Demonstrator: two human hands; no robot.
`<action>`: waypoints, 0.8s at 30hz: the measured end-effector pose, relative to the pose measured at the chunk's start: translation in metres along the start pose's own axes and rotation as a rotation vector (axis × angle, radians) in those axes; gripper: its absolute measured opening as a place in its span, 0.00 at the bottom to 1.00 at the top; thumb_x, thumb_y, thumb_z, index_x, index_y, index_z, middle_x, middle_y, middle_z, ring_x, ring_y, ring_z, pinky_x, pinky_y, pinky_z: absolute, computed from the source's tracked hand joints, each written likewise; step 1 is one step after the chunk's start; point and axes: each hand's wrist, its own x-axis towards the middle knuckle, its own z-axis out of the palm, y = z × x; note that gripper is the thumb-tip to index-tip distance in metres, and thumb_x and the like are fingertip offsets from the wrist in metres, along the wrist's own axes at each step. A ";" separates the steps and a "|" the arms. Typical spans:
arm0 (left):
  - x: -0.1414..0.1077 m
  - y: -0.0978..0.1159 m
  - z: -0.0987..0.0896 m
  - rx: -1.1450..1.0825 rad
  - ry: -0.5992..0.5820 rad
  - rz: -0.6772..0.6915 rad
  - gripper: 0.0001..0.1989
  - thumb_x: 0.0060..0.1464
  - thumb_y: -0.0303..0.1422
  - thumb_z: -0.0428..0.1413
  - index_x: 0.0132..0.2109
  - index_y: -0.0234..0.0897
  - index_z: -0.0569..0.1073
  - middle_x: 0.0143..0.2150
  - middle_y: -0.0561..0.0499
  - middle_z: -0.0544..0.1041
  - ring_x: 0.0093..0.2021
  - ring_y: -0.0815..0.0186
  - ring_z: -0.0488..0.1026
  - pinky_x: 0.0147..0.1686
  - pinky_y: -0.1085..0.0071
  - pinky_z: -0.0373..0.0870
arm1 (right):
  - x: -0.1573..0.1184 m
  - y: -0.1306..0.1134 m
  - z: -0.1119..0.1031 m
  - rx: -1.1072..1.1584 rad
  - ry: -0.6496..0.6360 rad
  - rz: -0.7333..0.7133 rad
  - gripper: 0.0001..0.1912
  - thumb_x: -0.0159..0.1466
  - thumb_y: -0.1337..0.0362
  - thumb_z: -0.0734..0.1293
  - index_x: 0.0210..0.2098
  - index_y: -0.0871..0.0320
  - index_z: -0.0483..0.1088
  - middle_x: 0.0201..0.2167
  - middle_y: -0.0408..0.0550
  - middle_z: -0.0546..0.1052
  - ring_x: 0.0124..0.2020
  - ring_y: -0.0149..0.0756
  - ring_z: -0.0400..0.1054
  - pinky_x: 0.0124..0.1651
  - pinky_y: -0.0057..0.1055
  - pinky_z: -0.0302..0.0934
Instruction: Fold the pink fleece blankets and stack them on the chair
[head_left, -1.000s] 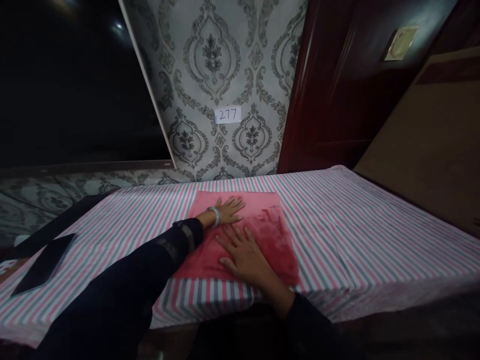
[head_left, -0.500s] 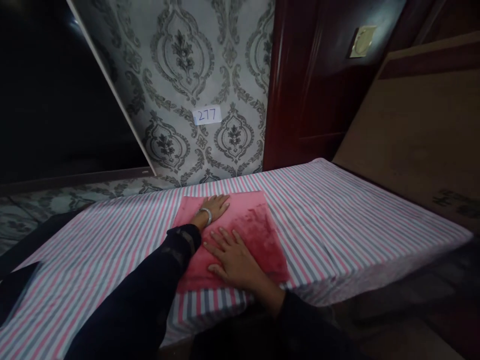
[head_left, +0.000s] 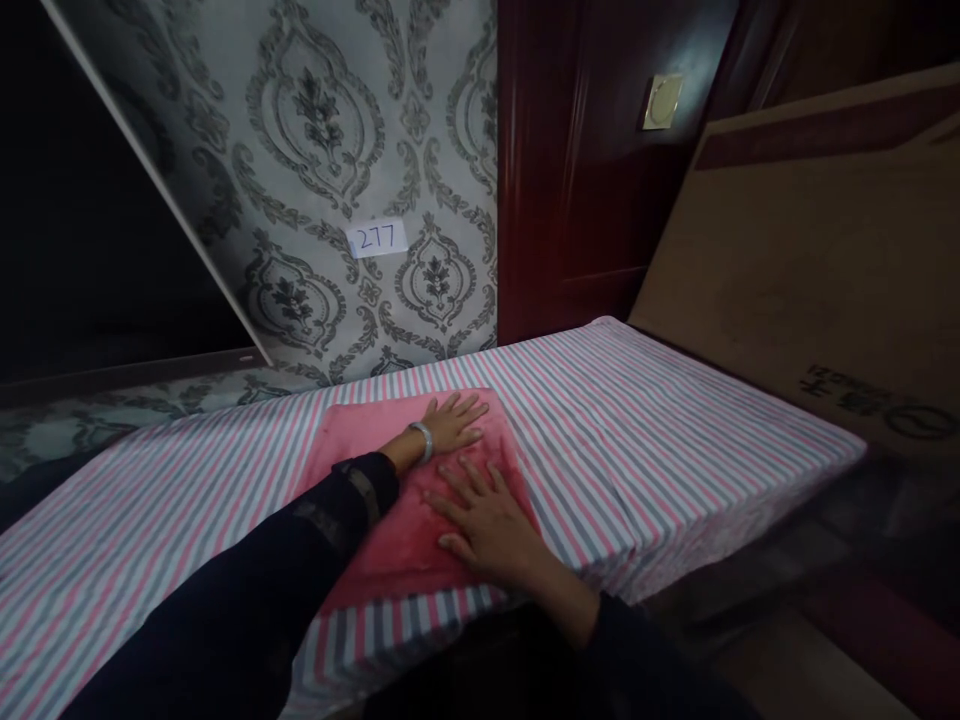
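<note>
A pinkish-red plush cloth point(head_left: 375, 545), roughly square, lies flat on the striped tablecloth point(head_left: 585, 410) near the table's front edge. My left hand point(head_left: 450, 425), with a silver bracelet at the wrist, rests palm down on the cloth's upper right part, fingers spread. Just below it, my right hand point(head_left: 491, 525) also lies flat on the cloth toward its right side, fingers apart. Neither hand grips anything. Part of the cloth is hidden under my hands and left sleeve.
A large cardboard box point(head_left: 810, 240) leans at the right beyond the table. A dark screen point(head_left: 112, 220) stands at the left. Behind are a patterned wall with a paper label point(head_left: 378, 238) reading 277 and a dark red wooden panel point(head_left: 577, 160).
My left hand has slid right across the cloth, and the right hand has shifted slightly toward the cloth's right edge. The camera view has turned a little to the right.
</note>
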 end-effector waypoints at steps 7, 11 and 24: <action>0.044 -0.036 0.007 -0.084 -0.023 -0.079 0.34 0.66 0.55 0.35 0.74 0.53 0.51 0.76 0.53 0.52 0.75 0.47 0.48 0.70 0.45 0.47 | -0.001 0.002 0.001 0.026 -0.009 0.006 0.32 0.72 0.42 0.56 0.72 0.38 0.51 0.76 0.40 0.45 0.76 0.54 0.35 0.72 0.64 0.34; 0.053 -0.047 0.012 -0.071 0.029 -0.096 0.33 0.68 0.52 0.32 0.73 0.49 0.56 0.74 0.52 0.59 0.74 0.54 0.51 0.70 0.53 0.51 | -0.001 0.003 0.004 0.032 0.009 0.002 0.32 0.71 0.42 0.57 0.72 0.38 0.51 0.76 0.40 0.46 0.75 0.55 0.36 0.73 0.63 0.35; 0.019 0.007 -0.020 0.047 0.166 0.088 0.33 0.68 0.51 0.40 0.74 0.44 0.52 0.77 0.46 0.47 0.76 0.52 0.42 0.71 0.47 0.42 | -0.001 -0.001 0.001 0.001 0.016 0.024 0.30 0.73 0.44 0.56 0.72 0.41 0.54 0.76 0.41 0.47 0.75 0.52 0.36 0.73 0.60 0.32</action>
